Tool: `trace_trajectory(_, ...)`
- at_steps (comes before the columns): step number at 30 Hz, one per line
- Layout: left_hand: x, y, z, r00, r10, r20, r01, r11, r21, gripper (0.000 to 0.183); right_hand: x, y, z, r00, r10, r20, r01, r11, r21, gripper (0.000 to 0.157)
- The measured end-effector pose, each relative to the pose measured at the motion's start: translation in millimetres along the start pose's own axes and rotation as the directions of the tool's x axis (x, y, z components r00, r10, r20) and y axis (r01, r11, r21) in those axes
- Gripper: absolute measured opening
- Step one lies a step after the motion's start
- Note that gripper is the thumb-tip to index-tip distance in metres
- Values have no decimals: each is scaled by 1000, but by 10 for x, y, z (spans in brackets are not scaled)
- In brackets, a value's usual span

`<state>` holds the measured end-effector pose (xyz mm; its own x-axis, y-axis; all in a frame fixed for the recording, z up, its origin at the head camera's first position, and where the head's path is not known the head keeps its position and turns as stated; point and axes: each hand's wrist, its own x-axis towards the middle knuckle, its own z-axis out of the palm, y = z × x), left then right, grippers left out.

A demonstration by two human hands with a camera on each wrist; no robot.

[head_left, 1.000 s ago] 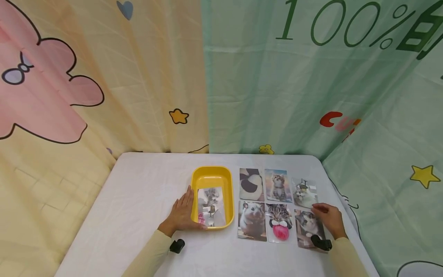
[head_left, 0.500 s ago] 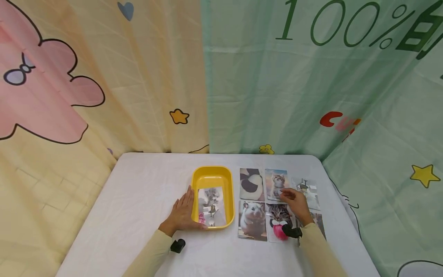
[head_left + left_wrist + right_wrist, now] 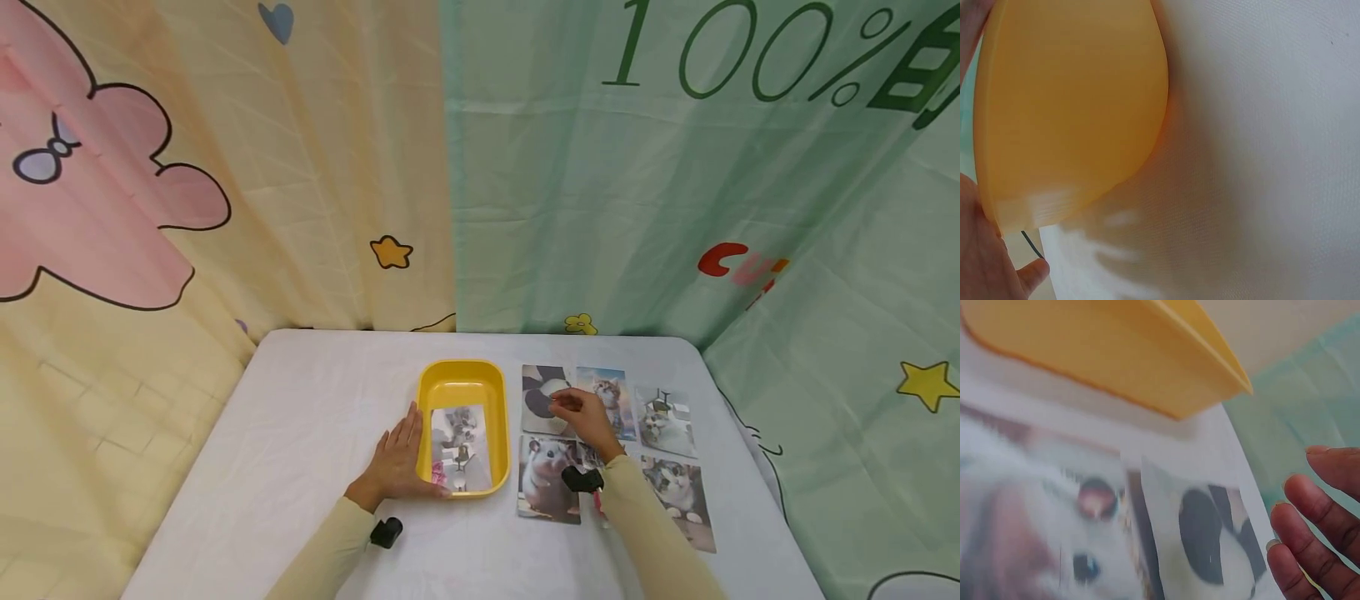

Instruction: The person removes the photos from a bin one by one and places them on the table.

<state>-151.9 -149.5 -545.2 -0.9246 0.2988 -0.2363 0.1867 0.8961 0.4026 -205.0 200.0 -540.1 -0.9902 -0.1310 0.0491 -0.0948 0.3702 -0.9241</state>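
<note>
My left hand point(image 3: 396, 462) rests along the left side of a yellow tray point(image 3: 462, 392), fingers straight and thumb at the near corner. Inside the tray lies a picture card point(image 3: 468, 467) with a grey cat on it. Over the panda card point(image 3: 534, 417) hovers my right hand point(image 3: 588, 421), its fingers loosely bent with nothing between them; in the right wrist view those fingertips point(image 3: 1300, 487) are apart from the card. Below the panda lies a white rodent card point(image 3: 547, 483). My right hand and forearm mostly hide a tabby card point(image 3: 588, 454).
A kitten card point(image 3: 611, 392), a white cat card point(image 3: 667, 429) and a grey-and-white cat card point(image 3: 678, 496) lie to the right on the white table point(image 3: 322, 400). Printed curtains point(image 3: 525, 183) hang behind the table's far edge.
My right hand has swept left across the cards, from the right column past the kitten card to the panda card. The left hand and the tray have stayed put.
</note>
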Motion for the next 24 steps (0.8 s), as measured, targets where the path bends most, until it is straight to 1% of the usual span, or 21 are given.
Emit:
trace_trajectory(5, -11, 12, -17, 1000, 3, 8, -3, 1000, -18, 143, 125, -131, 241, 999, -17, 33, 16, 1000, 7, 28)
trace_trajectory(9, 0, 5, -6, 1000, 13, 11, -13, 1000, -9, 143, 195, -244, 447, 998, -48, 42, 48, 999, 12, 24)
trace_trajectory(12, 4, 6, 6, 1000, 13, 12, -13, 1000, -6, 143, 226, -324, 592, 996, -67, 66, 64, 997, 35, 23)
trace_trajectory(15, 1, 17, 7, 1000, 3, 7, -3, 1000, -8, 144, 246, -389, 720, 990, -87, 108, 80, 995, 62, 28)
trace_trajectory(20, 3, 19, 4, 1000, -10, 7, 10, 1000, 1, 143, 259, -468, 907, 980, -97, 173, 91, 995, 39, 37)
trace_trajectory(24, 11, 10, 1, 1000, -4, 4, 4, 1000, 8, 143, 263, -509, 1041, 975, -88, 205, 76, 995, 62, 39)
